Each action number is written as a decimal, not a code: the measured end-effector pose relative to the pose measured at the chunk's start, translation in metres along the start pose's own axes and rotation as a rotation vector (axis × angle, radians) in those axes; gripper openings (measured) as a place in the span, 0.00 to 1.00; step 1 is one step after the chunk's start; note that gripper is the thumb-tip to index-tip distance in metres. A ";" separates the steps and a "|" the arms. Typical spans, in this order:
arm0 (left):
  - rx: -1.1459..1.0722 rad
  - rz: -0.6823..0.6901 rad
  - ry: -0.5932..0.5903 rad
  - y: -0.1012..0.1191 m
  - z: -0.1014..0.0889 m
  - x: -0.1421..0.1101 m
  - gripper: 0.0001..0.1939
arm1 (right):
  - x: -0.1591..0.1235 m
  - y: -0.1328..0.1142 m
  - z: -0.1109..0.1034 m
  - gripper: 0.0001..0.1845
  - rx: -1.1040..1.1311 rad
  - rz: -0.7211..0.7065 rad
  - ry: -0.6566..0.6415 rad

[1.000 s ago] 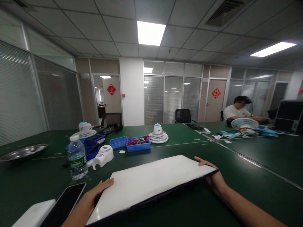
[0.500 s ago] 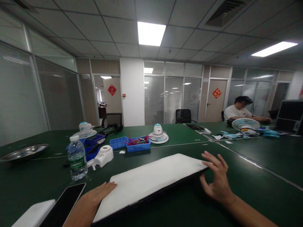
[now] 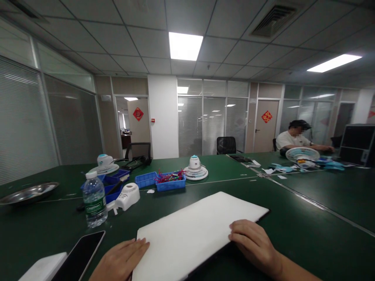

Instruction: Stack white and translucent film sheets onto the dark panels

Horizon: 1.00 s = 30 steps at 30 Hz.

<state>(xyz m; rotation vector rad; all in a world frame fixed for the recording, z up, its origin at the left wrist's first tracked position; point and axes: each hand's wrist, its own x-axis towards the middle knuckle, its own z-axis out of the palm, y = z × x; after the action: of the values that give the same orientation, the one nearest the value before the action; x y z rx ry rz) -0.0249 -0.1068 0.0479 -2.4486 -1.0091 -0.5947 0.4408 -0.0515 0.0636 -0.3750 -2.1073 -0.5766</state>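
So the main thing here is a flat white rectangular board with a dark edge point(image 3: 196, 230), right in front of the person, over the near part of the dark green bench point(image 3: 293, 226). Can't really tell if it's lying flat or held up a bit.

Both hands are on it. The left hand point(image 3: 121, 259) has its fingers fairly straight and close together, tips resting on the board's left side. The right hand point(image 3: 256, 244) is partly curled, fingertips on the white face by the near right edge. Both thumbs are hidden, so I can't tell how far open either hand is or whether it's actually gripping.

Over on the left there's a black-screened phone with a pale rim point(image 3: 79, 255) just beside a white flat block point(image 3: 43, 267). Behind those, a clear plastic bottle with a green label point(image 3: 95, 201) stands upright near a white vented plastic housing point(image 3: 128, 197). Past the board, a blue plastic tray full of red and other coloured wires point(image 3: 171, 185) sits between another blue tray point(image 3: 146, 179) and a white fan part with a blue top point(image 3: 195, 169). There's also a shiny oval metal dish point(image 3: 27, 194) at far left, and a person in a white top and dark cap point(image 3: 293, 138) sits at the far right.
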 end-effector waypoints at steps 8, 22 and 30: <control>0.047 0.073 -0.007 -0.002 -0.001 0.002 0.34 | 0.011 -0.005 -0.004 0.09 0.061 -0.013 0.009; 0.057 -0.364 0.043 -0.007 0.009 -0.002 0.33 | 0.022 -0.003 -0.020 0.12 -0.169 0.010 -0.112; -0.062 -0.671 -0.057 -0.010 0.013 -0.008 0.31 | 0.058 -0.004 -0.067 0.10 -0.385 0.173 -0.256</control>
<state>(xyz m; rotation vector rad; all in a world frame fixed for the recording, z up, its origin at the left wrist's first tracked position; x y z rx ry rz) -0.0345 -0.0982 0.0346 -2.1510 -1.8780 -0.7660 0.4530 -0.0876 0.1437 -0.8805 -2.1710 -0.8702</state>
